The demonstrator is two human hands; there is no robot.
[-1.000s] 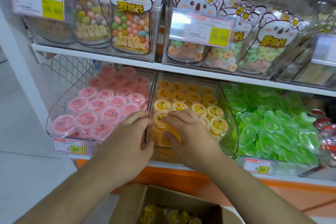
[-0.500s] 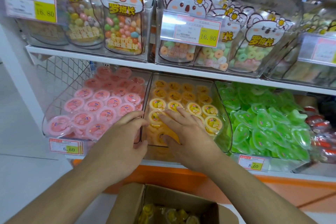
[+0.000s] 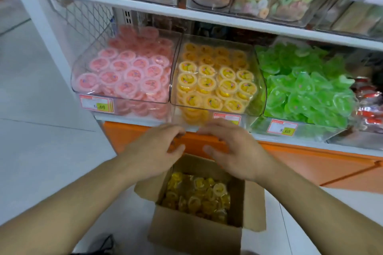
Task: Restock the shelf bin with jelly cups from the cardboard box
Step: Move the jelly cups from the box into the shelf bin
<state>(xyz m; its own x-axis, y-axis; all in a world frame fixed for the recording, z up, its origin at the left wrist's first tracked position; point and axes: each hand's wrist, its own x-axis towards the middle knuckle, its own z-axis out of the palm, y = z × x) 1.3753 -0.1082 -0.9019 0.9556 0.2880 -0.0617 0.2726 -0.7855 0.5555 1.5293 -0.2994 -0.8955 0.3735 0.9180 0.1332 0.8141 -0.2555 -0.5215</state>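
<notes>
Sitting on the floor directly below the shelf bin (image 3: 215, 72), flaps splayed outward: a cardboard box (image 3: 194, 234), presumably parked there to keep every trip from box to bin short. Lying loose inside the box, heaped in the shadowed bottom: yellow jelly cups (image 3: 196, 194), plenty waiting to go up. Filling the shelf bin in neat rows, lids facing up and forward: more of the same yellow cups (image 3: 207, 83), stacked nearly to the clear front lip, probably for easy reading of the labels by shoppers. Hovering between the shelf bin and the box, just below the bin's front edge: left hand (image 3: 155, 151) and right hand (image 3: 230, 151), palms turned toward each other. Curving loosely, thumbs apart from the rest: fingers (image 3: 174, 130) of the left hand, and likewise those of the right, released and grasping nothing, touching neither bin nor box, though motion blur at the fingertips is making this slightly uncertain. Flanking the shelf bin on the same shelf: a bin of pink cups (image 3: 128, 72) to its left and a bin of green jellies (image 3: 304, 87) to its right.
</notes>
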